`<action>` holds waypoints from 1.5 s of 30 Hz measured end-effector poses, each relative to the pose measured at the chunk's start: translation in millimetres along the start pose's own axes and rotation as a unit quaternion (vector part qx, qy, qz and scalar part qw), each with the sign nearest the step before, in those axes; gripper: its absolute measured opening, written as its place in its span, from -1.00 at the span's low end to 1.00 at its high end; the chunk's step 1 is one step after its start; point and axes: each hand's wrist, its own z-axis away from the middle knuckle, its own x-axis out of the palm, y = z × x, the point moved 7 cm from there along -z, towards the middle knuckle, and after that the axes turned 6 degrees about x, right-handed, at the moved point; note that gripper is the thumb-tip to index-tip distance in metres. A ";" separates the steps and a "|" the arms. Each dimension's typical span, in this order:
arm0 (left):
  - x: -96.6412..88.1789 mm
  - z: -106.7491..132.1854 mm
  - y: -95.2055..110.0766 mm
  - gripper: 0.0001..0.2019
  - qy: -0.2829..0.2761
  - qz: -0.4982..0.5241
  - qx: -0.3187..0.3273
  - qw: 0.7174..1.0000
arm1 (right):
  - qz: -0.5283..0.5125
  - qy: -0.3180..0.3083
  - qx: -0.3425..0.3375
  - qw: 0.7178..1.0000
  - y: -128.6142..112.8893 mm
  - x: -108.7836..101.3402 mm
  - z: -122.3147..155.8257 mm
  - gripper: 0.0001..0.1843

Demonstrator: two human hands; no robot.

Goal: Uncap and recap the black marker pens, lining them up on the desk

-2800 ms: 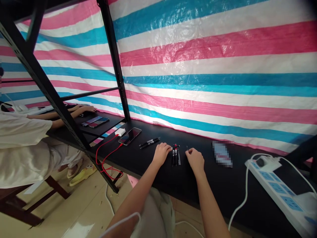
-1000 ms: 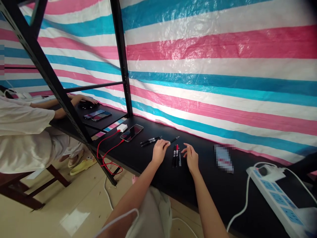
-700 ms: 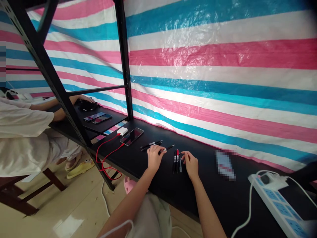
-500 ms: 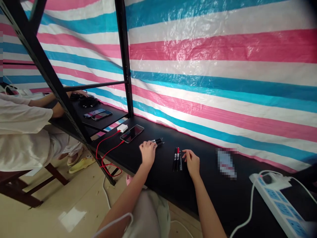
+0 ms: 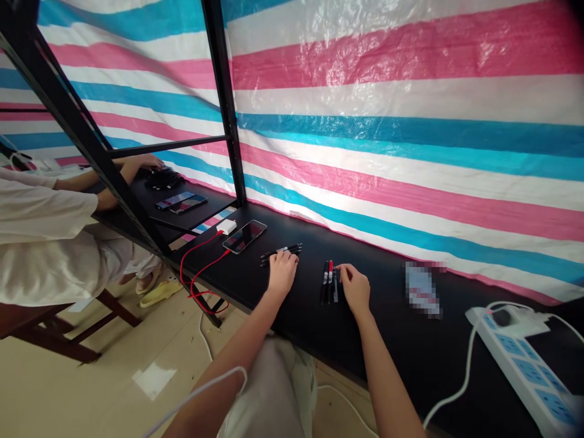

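My left hand point(image 5: 281, 272) lies flat on the black table point(image 5: 392, 340), its stretched fingertips touching a small bunch of black pens point(image 5: 281, 250) that lie side by side. My right hand point(image 5: 354, 287) rests on the table with loosely bent fingers, holding nothing. Its thumb and forefinger are right beside a second bunch of pens point(image 5: 329, 281), one of them with a red cap. A gap of bare table separates the two bunches.
A phone point(image 5: 245, 235) lies left of the pens, with a white charger point(image 5: 226, 227) and a red cable point(image 5: 201, 274). A blurred packet point(image 5: 422, 289) and a white power strip point(image 5: 524, 359) lie right. A black rack post point(image 5: 227, 103) stands behind. A co-worker's hands point(image 5: 137, 164) work left by two phones point(image 5: 177, 201).
My left hand took a black pen from beside the red-capped bunch, moved it left and laid it with the two black pens. My right hand stayed by the red-capped bunch.
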 end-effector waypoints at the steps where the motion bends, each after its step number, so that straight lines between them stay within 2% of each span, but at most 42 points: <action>1: -1.5 0.4 -1.2 -0.89 0.004 -0.007 -0.010 1.000 | 0.015 0.003 0.003 1.000 0.1 0.1 -0.2 -0.58; 6: -6.0 4.6 -20.5 -0.83 0.040 -0.063 -0.115 0.991 | 0.040 -0.017 -0.008 0.999 -2.3 9.0 -2.5 -0.65; 9: 1.4 2.6 -24.7 -0.85 0.021 -0.076 -0.110 0.991 | 0.037 -0.035 -0.016 0.999 -2.2 14.3 -4.3 -0.65; 14: 7.4 -3.6 -26.1 -0.83 0.021 -0.065 -0.104 0.992 | 0.019 -0.017 -0.002 1.000 3.6 12.1 -8.9 -0.61; 23: 1.8 -5.4 -24.3 -0.82 0.037 -0.042 -0.125 0.991 | 0.004 -0.014 0.004 1.000 6.7 11.1 -12.3 -0.56; 31: 2.4 -11.4 3.2 -0.86 0.032 0.011 -0.033 0.999 | 0.022 -0.001 0.014 1.000 9.2 9.0 -13.5 -0.63; 35: 2.1 -13.0 12.3 -0.84 0.036 0.026 0.009 0.999 | 0.028 -0.015 0.014 0.999 9.8 12.5 -15.3 -0.66; 41: 5.6 -14.8 23.7 -0.82 -0.010 0.051 0.071 0.996 | -0.029 -0.014 0.002 0.999 12.2 9.9 -17.7 -0.66; 45: 7.1 -14.3 25.9 -0.80 -0.026 0.054 0.084 0.995 | -0.039 -0.028 0.003 0.999 11.0 9.2 -16.7 -0.68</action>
